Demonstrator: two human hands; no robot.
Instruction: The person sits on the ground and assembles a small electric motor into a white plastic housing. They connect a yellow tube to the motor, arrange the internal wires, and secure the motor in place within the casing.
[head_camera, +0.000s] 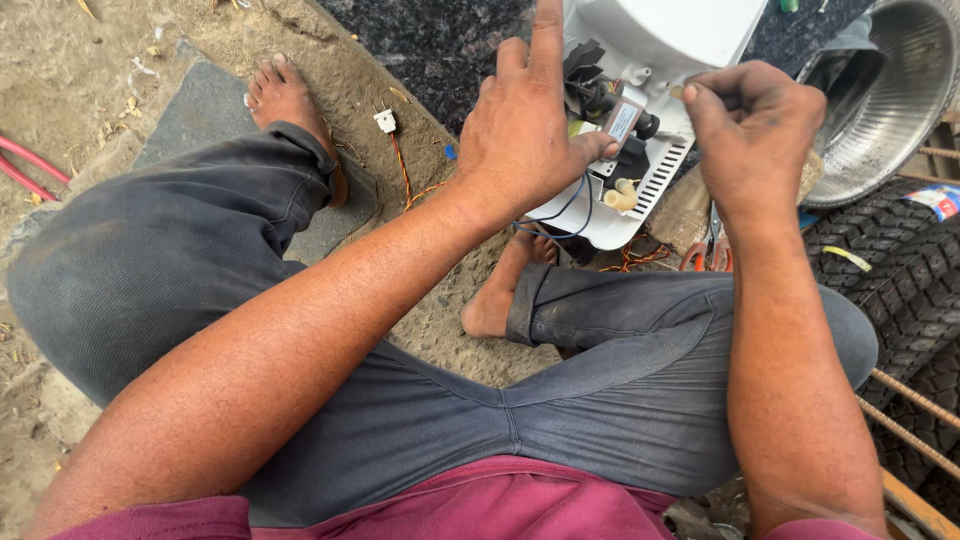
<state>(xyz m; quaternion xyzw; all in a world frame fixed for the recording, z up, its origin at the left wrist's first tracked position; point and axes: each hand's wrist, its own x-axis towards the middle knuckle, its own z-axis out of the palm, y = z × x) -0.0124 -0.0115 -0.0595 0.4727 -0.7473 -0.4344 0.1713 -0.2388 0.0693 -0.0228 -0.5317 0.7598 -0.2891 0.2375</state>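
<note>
The white casing (650, 60) lies on the ground before the squatting person, beside a steel drum (895, 90). The left hand (525, 130) rests on the black pump (610, 105), fingers spread. The right hand (750, 130) is closed in a pinch above the casing; what it pinches cannot be told.

The person wears dark grey trousers (300, 300), dusty and faded at the knees, with cuffs rolled up above the ankles and a seam running down the crotch. A maroon shirt (480, 505) shows along the bottom edge of the frame. Both forearms are bare, with no sleeves, watch or rings on the left hand (525, 130) or right hand (755, 130). The feet (285, 95) are bare.
</note>
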